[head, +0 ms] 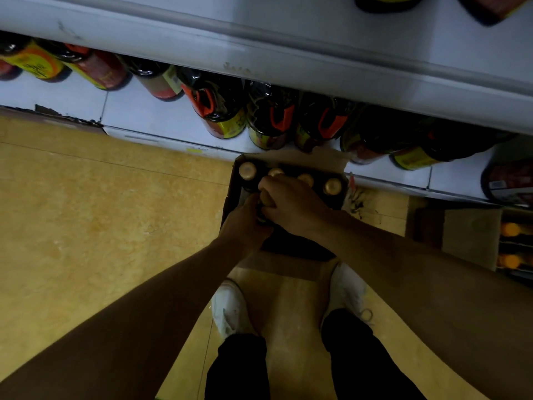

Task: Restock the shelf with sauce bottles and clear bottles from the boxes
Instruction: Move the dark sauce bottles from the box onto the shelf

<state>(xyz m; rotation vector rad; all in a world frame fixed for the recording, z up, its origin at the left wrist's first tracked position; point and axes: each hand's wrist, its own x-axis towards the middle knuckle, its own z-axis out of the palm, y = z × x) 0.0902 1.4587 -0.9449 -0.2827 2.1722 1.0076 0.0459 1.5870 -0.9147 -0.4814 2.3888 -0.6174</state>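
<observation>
An open cardboard box [232,194] stands on the floor against the bottom shelf [161,122]. Several dark sauce bottles with gold caps [247,170] stand upright inside it. Both hands reach down into the box. My left hand [245,223] is closed around the neck of a bottle near the box's middle. My right hand [288,203] is wrapped over the top of the same spot, covering the bottle there. The bottle under my fingers is mostly hidden.
Large dark sauce jugs with orange handles [219,111] line the bottom shelf, more at the left [34,62]. An upper shelf edge [288,64] overhangs them. A second box with orange-capped bottles [512,243] sits at the right. My white shoes [230,307] stand on yellow floor.
</observation>
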